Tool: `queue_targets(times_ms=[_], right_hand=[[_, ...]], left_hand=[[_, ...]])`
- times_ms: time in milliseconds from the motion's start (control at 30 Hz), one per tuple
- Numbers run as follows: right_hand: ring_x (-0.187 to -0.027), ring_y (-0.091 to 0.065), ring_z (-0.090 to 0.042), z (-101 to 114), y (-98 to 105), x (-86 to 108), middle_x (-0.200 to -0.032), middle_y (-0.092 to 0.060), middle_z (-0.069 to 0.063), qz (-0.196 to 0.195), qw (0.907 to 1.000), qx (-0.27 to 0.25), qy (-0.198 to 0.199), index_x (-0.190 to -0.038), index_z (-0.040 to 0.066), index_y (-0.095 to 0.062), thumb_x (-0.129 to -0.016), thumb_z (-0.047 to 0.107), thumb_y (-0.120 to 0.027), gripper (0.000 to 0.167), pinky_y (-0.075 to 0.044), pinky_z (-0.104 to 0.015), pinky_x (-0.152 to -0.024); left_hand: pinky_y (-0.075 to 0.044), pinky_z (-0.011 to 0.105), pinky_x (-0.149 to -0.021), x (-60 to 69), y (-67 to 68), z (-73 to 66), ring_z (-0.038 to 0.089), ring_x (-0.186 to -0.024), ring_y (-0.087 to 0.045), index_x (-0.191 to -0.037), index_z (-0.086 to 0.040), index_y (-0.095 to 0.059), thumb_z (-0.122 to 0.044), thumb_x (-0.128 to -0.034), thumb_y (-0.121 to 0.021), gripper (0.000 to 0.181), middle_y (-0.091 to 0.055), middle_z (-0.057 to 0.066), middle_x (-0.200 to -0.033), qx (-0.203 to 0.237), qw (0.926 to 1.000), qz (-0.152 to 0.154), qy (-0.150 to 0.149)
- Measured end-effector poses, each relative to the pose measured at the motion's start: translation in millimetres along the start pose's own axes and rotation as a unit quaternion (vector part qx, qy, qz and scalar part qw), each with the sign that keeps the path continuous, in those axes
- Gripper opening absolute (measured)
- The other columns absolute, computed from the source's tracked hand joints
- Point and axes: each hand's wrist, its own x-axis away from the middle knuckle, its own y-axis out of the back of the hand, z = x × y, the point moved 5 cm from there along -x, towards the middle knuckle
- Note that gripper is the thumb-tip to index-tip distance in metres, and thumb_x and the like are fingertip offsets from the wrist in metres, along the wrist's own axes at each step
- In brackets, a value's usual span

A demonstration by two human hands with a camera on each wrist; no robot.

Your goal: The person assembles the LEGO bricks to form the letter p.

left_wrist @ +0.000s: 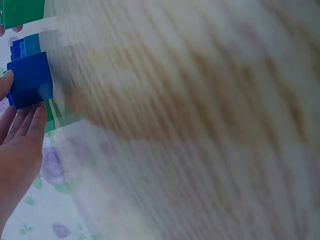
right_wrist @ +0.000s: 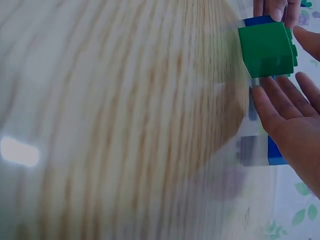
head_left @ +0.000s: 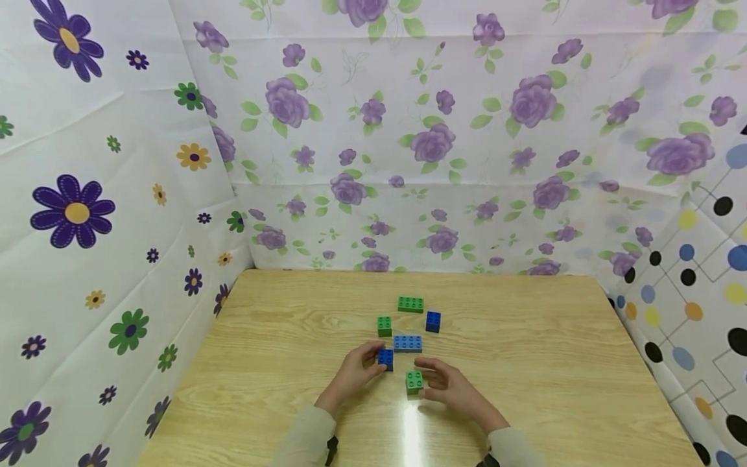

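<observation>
My left hand [head_left: 352, 376] pinches a dark blue four-stud brick [head_left: 386, 360] on the table. In the left wrist view the thumb of that hand [left_wrist: 22, 155] lies against one side of the blue brick [left_wrist: 31, 80], with the fingertips at its lower edge. Beside a green four-stud brick [head_left: 414, 383], my right hand [head_left: 455, 389] has its fingers spread. The right wrist view shows the thumb apart from the green brick [right_wrist: 267, 50] and the fingers of the hand [right_wrist: 295, 125] extended near its lower edge; whether they touch it is unclear.
Beyond the hands, a light blue long brick [head_left: 407, 344], a small green brick [head_left: 384, 326], another dark blue brick [head_left: 433, 322] and a long green brick [head_left: 411, 304] lie on the wooden table [head_left: 280, 350]. Flowered cloth [head_left: 373, 162] hangs behind the table.
</observation>
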Motion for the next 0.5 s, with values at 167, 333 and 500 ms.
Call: queue_targets(times_ms=[167, 333, 500], right_hand=[[-0.13, -0.043, -0.038, -0.4, -1.6, -1.2, -0.145, -0.041, -0.021, 0.008, 0.9999, -0.006, 0.001, -0.143, 0.003, -0.041, -0.092, 0.016, -0.068, 0.06, -0.04, -0.05, -0.106], [-0.128, -0.047, -0.036, -4.6, -1.0, -2.8, -0.14, -0.048, -0.019, -0.001, 0.9999, 0.009, 0.005, -0.137, 0.003, -0.049, -0.09, 0.015, -0.069, 0.053, -0.039, -0.05, -0.107], [-0.124, -0.051, -0.033, -8.5, 0.5, -4.1, -0.134, -0.054, -0.014, -0.014, 0.9993, 0.034, 0.007, -0.131, 0.007, -0.056, -0.089, 0.016, -0.071, 0.046, -0.043, -0.047, -0.105]], left_hand=[[-0.045, 0.043, -0.103, -0.1, -0.1, 3.0, 0.037, -0.123, -0.051, -0.132, 0.006, -0.052, 0.0, -0.0902, -0.065, 0.044, -0.052, 0.021, -0.134, -0.011, 0.9999, -0.003, 0.007], [-0.045, 0.043, -0.103, 0.6, -0.7, 4.7, 0.036, -0.122, -0.051, -0.131, 0.005, -0.052, 0.001, -0.0903, -0.064, 0.043, -0.053, 0.021, -0.133, -0.012, 0.9999, -0.007, 0.008], [-0.042, 0.05, -0.103, 3.1, -0.9, -5.9, 0.041, -0.122, -0.05, -0.131, 0.009, -0.05, 0.007, -0.0902, -0.061, 0.043, -0.051, 0.026, -0.133, -0.007, 0.9999, -0.011, 0.007]])
